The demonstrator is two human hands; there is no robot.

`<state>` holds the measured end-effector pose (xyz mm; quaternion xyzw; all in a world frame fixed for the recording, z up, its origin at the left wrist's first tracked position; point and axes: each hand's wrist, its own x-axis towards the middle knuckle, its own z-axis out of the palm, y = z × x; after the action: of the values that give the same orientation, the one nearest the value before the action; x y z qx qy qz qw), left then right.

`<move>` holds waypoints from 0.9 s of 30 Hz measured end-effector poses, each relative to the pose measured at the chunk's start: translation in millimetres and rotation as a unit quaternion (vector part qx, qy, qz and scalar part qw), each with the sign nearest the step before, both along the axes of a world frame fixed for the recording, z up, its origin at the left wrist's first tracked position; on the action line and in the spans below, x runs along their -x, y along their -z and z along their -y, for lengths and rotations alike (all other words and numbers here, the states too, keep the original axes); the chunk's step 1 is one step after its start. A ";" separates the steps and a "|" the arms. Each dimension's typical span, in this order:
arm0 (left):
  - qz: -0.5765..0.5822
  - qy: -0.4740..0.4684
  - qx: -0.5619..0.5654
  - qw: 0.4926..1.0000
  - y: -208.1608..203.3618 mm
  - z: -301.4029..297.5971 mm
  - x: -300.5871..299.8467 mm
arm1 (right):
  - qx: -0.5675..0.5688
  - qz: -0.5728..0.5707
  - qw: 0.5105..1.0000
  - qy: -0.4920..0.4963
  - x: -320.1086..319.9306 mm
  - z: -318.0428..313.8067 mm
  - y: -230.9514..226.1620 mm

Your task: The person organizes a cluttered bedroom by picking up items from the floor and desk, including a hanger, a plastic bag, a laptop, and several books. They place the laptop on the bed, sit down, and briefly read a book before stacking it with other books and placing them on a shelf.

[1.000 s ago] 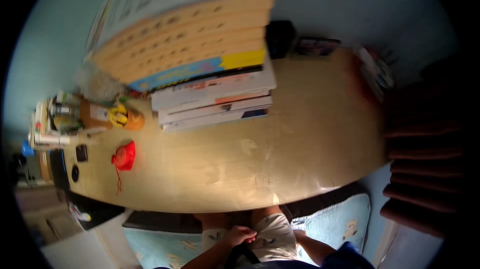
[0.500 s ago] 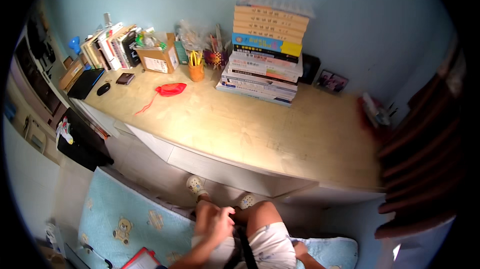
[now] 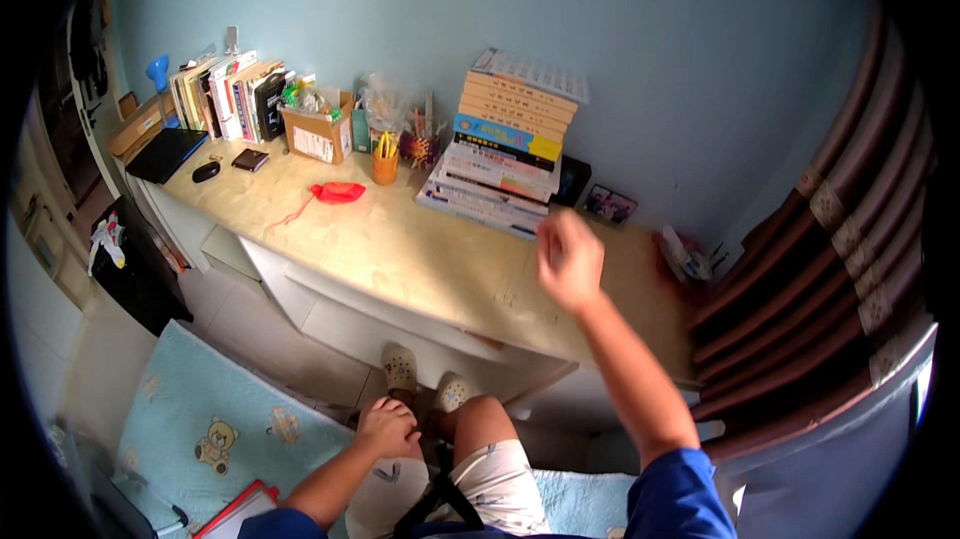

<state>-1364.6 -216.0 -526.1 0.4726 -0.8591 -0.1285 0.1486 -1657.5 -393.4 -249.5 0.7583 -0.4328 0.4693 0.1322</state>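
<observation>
My right hand (image 3: pixel 568 261) is raised in front of me over the wooden desk (image 3: pixel 400 239), fingers loosely curled, holding nothing that I can see; it is blurred. It hovers just right of a tall stack of books (image 3: pixel 505 144) standing against the blue wall. My left hand (image 3: pixel 388 429) rests low on my knee, fingers curled, with nothing visible in it. My feet in pale slippers (image 3: pixel 422 381) stand below the desk edge.
A red cloth pouch (image 3: pixel 338 193) with a string, an orange pen cup (image 3: pixel 385 167), a cardboard box (image 3: pixel 314 134) and a row of upright books (image 3: pixel 228 94) sit on the desk's left. Brown curtains (image 3: pixel 830 239) hang at the right. A light blue mat (image 3: pixel 215 419) lies on the floor.
The view has pulled further back from the desk. My right arm has come up into view toward the book stack. My left hand stayed near my knee.
</observation>
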 end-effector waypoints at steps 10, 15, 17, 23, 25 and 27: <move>0.026 -0.070 0.032 0.997 6.0 41.5 7.1 | 0.179 -0.179 0.951 0.177 -0.3 241.2 -91.4; 0.029 -0.084 -0.043 0.995 -0.1 40.6 7.8 | 0.084 -0.227 0.963 0.121 16.8 205.5 -98.3; 0.028 -0.082 -0.008 0.996 -1.2 37.7 7.5 | 0.154 -0.254 0.952 0.071 19.7 157.5 -81.9; 0.033 -0.080 0.050 0.995 -1.4 23.5 9.1 | -0.004 -0.253 0.967 0.027 66.9 0.0 38.2; 0.009 -0.078 0.059 0.995 -3.1 20.4 9.0 | -0.001 -0.272 0.957 0.104 96.7 -22.7 69.6; 0.021 -0.078 0.037 0.996 -5.4 19.4 9.2 | -0.120 -0.313 0.925 0.177 114.2 -42.3 96.5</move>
<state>-1373.9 -235.5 -520.7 0.5352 -0.8265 -0.0744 0.1581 -1771.7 -351.1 -346.0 0.7877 -0.5497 0.1211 0.2504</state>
